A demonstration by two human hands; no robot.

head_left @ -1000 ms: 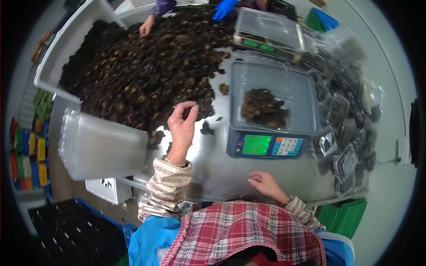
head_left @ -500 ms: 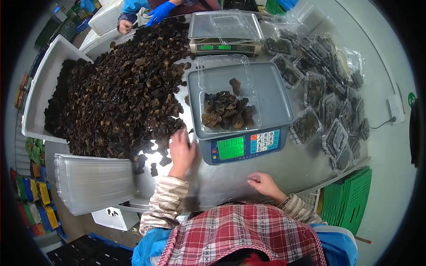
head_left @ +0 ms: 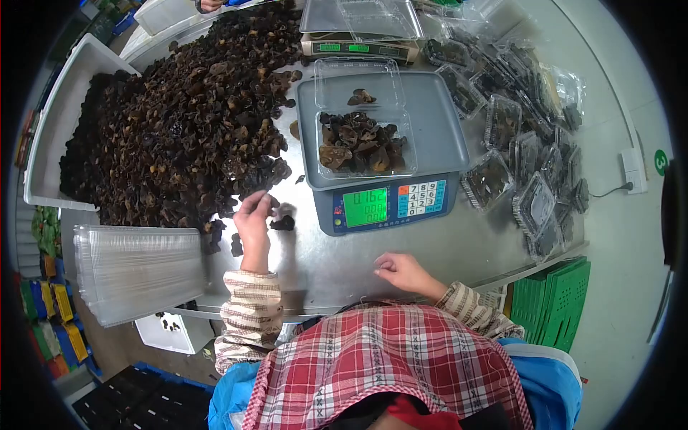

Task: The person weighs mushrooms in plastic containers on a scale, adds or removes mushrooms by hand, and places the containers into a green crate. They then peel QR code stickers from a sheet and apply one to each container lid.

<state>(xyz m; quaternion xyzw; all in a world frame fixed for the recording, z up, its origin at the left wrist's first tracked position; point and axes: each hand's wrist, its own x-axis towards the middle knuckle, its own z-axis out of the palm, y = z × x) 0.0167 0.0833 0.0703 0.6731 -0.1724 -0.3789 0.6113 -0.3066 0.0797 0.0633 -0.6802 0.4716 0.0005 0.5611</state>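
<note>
My left hand [head_left: 254, 226] is at the front edge of a large heap of dark wood ear mushrooms [head_left: 193, 129], fingertips pinched on a dark piece that they partly hide. Another wood ear piece [head_left: 283, 223] lies just right of it. My right hand [head_left: 407, 274] hovers over the table's near side, fingers loosely bent and apart, holding nothing visible. Between and beyond my hands stands a digital scale [head_left: 451, 183] reading about 0.162. On its pan, a clear plastic clamshell box [head_left: 410, 154] lies open with mushrooms in its base and one piece [head_left: 362, 97] on its lid.
A stack of clear boxes [head_left: 140, 265] stands at left. Filled, closed boxes [head_left: 534, 204] pile up at right. A second scale [head_left: 358, 49] stands behind the first. A white foam bin [head_left: 46, 154] borders the heap, and green crates [head_left: 552, 301] stand below right. A co-worker's hand [head_left: 210, 6] shows at the top.
My left hand has drawn back from the heap and pinched its fingers. The piece on the lid has shifted, and the reading has changed. The whole view has tilted, so everything sits higher.
</note>
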